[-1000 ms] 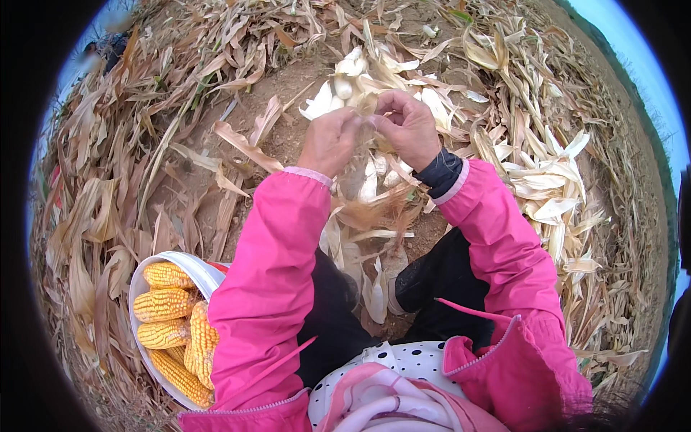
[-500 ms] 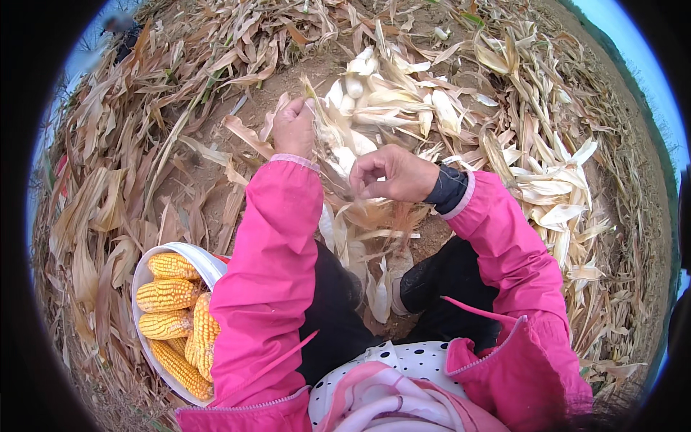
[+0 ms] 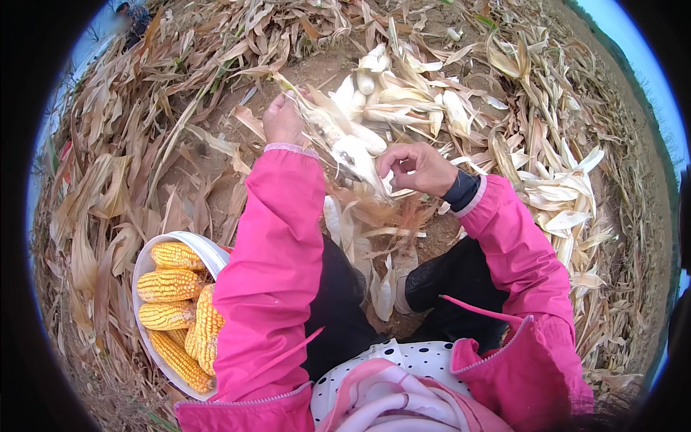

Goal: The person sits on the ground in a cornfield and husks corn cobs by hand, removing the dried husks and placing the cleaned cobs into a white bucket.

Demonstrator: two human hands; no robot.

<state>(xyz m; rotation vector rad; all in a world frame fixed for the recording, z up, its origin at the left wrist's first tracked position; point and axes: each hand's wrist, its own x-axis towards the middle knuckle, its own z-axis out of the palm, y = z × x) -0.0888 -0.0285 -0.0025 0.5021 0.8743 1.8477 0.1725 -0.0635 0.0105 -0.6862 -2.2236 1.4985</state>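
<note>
My left hand [image 3: 284, 119] is closed around the upper end of an ear of corn in a pale, dry husk [image 3: 351, 153]. The ear slants down toward my right hand [image 3: 419, 168], showing grey-dark patches and brown silk near its lower end. Thumb and fingers of the right hand are pinched together at that tip, against the husk edge; exactly what lies between them is hard to make out. Beyond the hands is a pile of pale husked ears and husks [image 3: 403, 97]. Loose husk pieces [image 3: 384, 291] lie between my feet.
A white bucket [image 3: 206, 252] holding several bare yellow corn cobs [image 3: 169, 286] stands by my left forearm. Dry stalks and leaves [image 3: 101, 201] cover the ground on both sides. More pale husks [image 3: 565, 194] are heaped to the right. Another person [image 3: 134, 21] is at the far left.
My hands have moved slightly apart, the left one leftward and the right one rightward. More of the ear's pale side shows between them.
</note>
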